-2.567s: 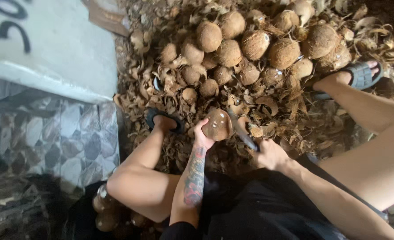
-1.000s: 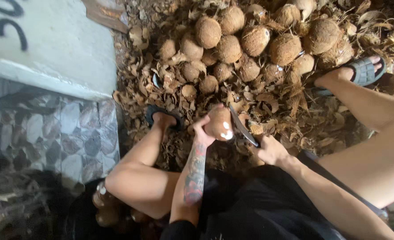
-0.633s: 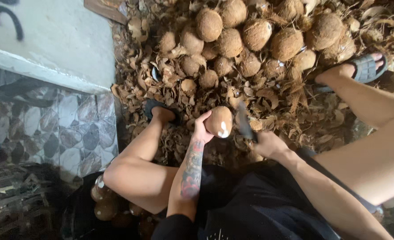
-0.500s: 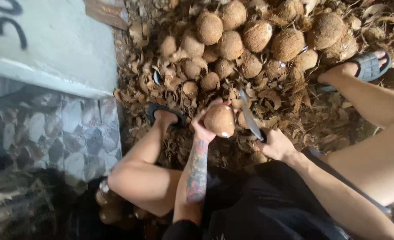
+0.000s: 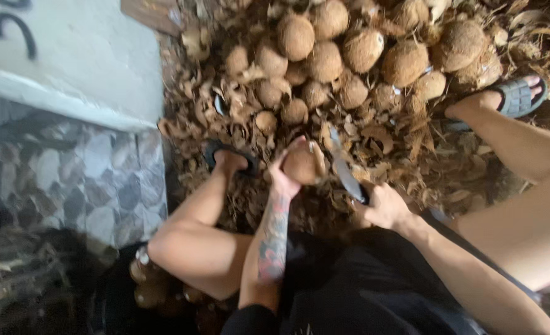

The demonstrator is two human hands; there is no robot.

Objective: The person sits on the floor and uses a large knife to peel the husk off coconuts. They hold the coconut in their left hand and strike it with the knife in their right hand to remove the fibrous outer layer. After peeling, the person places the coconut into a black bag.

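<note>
A heap of brown husked coconuts [image 5: 349, 46] lies at the far side on a bed of dry husk scraps [image 5: 405, 155]. Far left stands a pale concrete slab [image 5: 70, 56], with patterned stone tiling [image 5: 70, 186] nearer. A grey sandal [image 5: 520, 96] shows far right.

Coconut [image 5: 303, 164] left of knife [image 5: 343, 167]

A: Where does the view look from?
B: One head-worn camera, looking steeply down over the person's lap and knees.
A: Which way does it face?
B: Forward and downward, onto the husk-strewn ground [image 5: 411, 161] and the coconut pile [image 5: 362, 49] ahead.
A: How near?
B: Close: the hands fill the middle. No second view.
</note>
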